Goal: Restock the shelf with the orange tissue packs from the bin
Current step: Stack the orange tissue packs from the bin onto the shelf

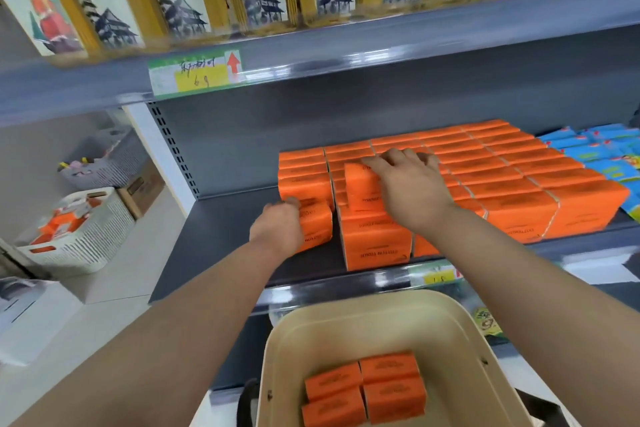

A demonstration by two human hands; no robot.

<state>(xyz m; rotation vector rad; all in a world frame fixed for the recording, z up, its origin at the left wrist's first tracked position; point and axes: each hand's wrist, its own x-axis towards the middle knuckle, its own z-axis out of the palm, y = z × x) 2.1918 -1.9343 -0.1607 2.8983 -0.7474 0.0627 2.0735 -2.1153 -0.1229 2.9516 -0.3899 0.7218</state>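
The left grip curls round a film-wrapped orange pack just left of the stack, at its front corner on the grey metal shelf; closing the gap likely means sliding it rightward. The right grip clasps a second pack on top of the stack. Four brick-shaped spare packs lie in the smooth beige bin below the stack.

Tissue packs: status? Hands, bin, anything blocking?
Left hand grips end pack at the front of the shelf. Right hand holds raised pack atop stack. Four packs left in bin. Nothing blocking.
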